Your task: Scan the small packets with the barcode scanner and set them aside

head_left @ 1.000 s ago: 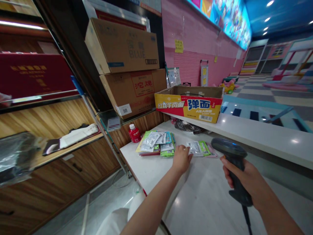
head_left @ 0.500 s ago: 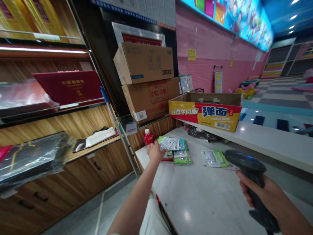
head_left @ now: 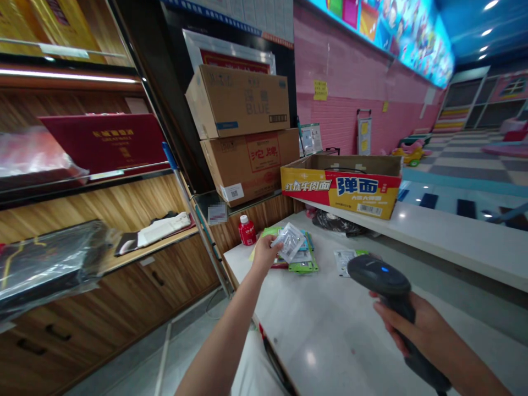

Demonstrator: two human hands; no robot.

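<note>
My left hand [head_left: 264, 252] pinches a small clear-and-white packet [head_left: 290, 242] by its edge, just above a pile of green and blue packets [head_left: 304, 267] on the white counter [head_left: 313, 319]. Behind that hand stands a red bottle [head_left: 247, 231] with a white cap. My right hand [head_left: 421, 324] is wrapped around the handle of a black barcode scanner [head_left: 379, 278], which shows a small blue light on top. The scanner's head partly covers more packets [head_left: 344, 261] lying on the counter.
An open noodle carton [head_left: 342, 190] sits on the raised ledge [head_left: 437, 234] at the back. Two stacked cardboard boxes [head_left: 251, 162] stand to its left. Wooden shelves [head_left: 157, 192] with boxed goods fill the left side, and a blue-topped pole [head_left: 181, 170] leans there.
My left hand has lifted a packet off the pile, away from beside the red bottle. My right hand has moved the scanner left, nearer the pile.
</note>
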